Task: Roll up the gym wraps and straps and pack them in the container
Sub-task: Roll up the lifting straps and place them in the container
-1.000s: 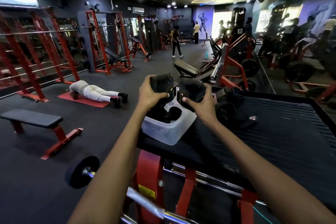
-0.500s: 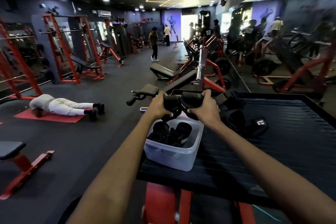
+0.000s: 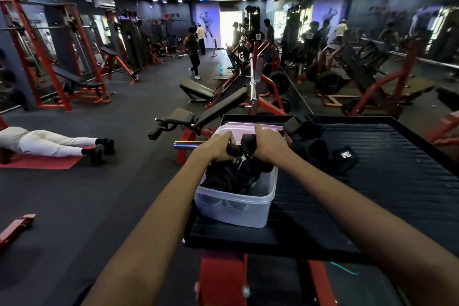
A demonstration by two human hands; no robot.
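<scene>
Black ribbed platform (image 3: 372, 194) under your grip carries one clear plastic container (image 3: 236, 208). Your left hand (image 3: 216, 148) and right hand (image 3: 267, 144) each clutch one rolled black wrap (image 3: 244, 145) directly over it; more rolls sit below, uncountable.

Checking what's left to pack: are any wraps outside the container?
Yes: black wraps lie on the platform right of the container.

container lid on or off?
Off. The container is open-topped, dark rolled wraps visible inside; both hands hold another wrap above it. Pink lid lies behind.
</scene>
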